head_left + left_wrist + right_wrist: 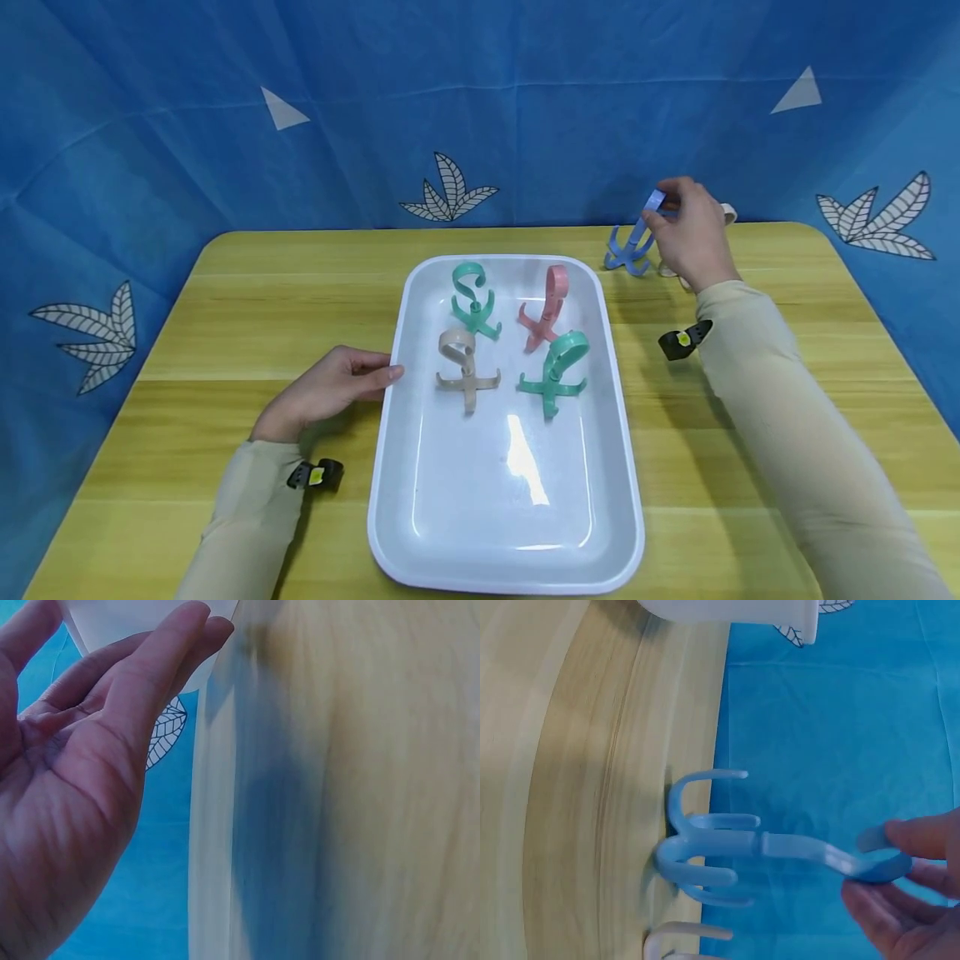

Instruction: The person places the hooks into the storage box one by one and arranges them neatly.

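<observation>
My right hand (pixel 693 229) pinches a blue four-pronged hanging hook (pixel 632 237) by its curved top, near the back right of the table. In the right wrist view the prongs of this blue hook (pixel 712 847) point up from close over the wood. A beige hook (pixel 729 214) is partly hidden behind the right hand. My left hand (pixel 330 387) holds the left rim of a white tray (pixel 502 500), thumb over the edge and fingers outside. In the tray stand two green hooks (pixel 552 375), a pink hook (pixel 551 308) and a beige hook (pixel 467 371).
The tray rests on a wood-grain table (pixel 285 300), in front of me. A blue curtain (pixel 360 108) with leaf prints hangs right behind the table's back edge. Each wrist wears a small black camera (pixel 682 340).
</observation>
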{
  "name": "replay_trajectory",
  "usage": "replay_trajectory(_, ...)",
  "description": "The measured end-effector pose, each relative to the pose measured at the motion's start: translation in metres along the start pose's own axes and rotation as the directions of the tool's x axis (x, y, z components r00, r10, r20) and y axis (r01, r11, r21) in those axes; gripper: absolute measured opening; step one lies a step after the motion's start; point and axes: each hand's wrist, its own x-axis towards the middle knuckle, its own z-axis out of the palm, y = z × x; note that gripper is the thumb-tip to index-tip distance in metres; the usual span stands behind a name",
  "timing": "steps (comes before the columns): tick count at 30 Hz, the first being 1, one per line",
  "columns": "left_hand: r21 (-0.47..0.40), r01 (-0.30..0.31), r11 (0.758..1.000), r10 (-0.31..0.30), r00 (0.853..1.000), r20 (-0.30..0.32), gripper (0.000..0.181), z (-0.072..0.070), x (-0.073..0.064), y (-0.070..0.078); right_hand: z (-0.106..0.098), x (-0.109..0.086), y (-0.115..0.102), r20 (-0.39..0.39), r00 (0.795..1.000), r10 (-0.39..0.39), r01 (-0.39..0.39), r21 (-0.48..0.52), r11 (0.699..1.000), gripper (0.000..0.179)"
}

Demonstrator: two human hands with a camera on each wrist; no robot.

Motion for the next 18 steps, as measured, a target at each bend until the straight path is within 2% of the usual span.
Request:
replay_trajectory(5,-0.002,-0.001,1.0,0.001,1.0,-0.002,0.049,0.001,0.0,0.0,-0.004,-0.003,0.003,-0.034,0.997,-0.065,0.065,0.007,0.998,0.046)
replay_trajectory(8,-0.003,-0.006,1.0,0.006,1.0,-0.002,0.048,0.0,0.0,0.0,-0.008,-0.004,0.003,-0.047,0.996,-0.075,0.077,0.039,0.996,0.046)
replay_trajectory(15,0.0,0.003,1.0,-0.003,1.0,0.005,0.048,-0.001,0.0,0.001,-0.016,-0.009,0.006,-0.017,1.0,-0.014,0.016,0.139,0.99,0.049)
replay_trajectory(18,0.007,0.002,1.0,-0.002,1.0,0.009,0.048,-0.002,0.0,0.001,-0.02,-0.013,0.006,-0.007,1.0,-0.015,0.015,0.167,0.986,0.05)
